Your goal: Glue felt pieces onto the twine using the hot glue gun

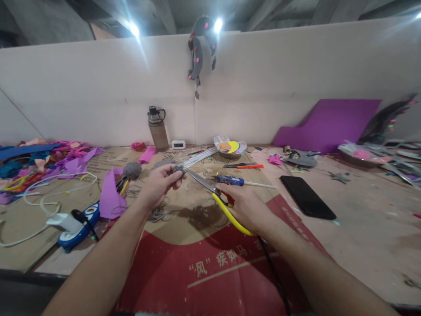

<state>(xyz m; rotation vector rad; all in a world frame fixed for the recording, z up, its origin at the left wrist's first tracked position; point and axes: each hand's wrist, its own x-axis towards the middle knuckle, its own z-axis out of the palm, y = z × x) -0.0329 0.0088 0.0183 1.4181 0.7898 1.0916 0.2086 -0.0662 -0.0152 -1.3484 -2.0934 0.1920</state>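
My left hand (163, 184) pinches a small dark grey fuzzy piece (179, 169) between thumb and fingertips. In my right hand (245, 204) is a pair of scissors (226, 210) with yellow handles. The scissors' blades (202, 181) point up and left, their tips close beside the grey piece; whether they touch it I cannot tell. Loose grey yarn (159, 213) lies on the cardboard below my left hand. A ball of grey yarn (132, 170) sits to its left. Just beyond my right hand is a blue tool (230, 180) with a pale stick at one end.
A power strip (79, 228) with a white cable and purple scraps (112, 197) lie left. Behind stand a bottle (158, 131) and a bowl (232, 151). An orange-handled cutter (250, 166) and a black phone (307, 197) lie right. A black cord (272, 272) runs toward the front edge.
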